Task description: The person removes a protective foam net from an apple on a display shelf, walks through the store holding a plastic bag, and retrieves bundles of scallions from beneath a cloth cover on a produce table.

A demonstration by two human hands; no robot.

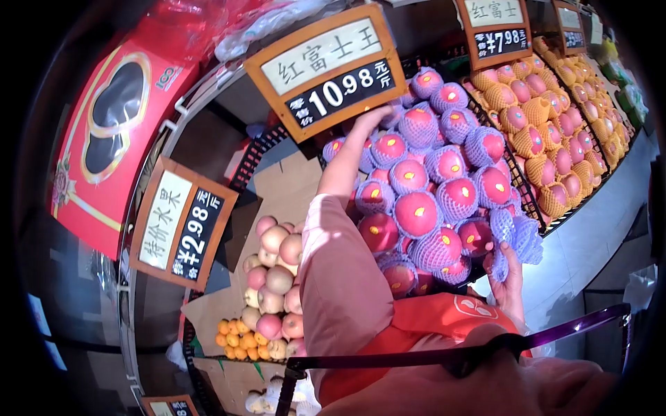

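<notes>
My left arm stretches over a display of red apples [417, 213] in purple foam nets. My left hand [375, 118] is at the back of the pile, just under the big price sign [326, 69] and beside a netted apple; its fingers are mostly hidden. At the near right edge of the pile, my right hand [510, 277] is closed around several loose purple foam nets [517, 239], bunched together. Most apples sit upright in their nets with small yellow stickers showing.
Apples in yellow nets [555, 152] fill crates on the right, behind another price sign [496, 31]. Loose pale apples [277, 277] and small orange fruit [241, 341] lie on cardboard to the left. A red gift box [114, 139] stands far left. Glasses frames [416, 357] cross the lower view.
</notes>
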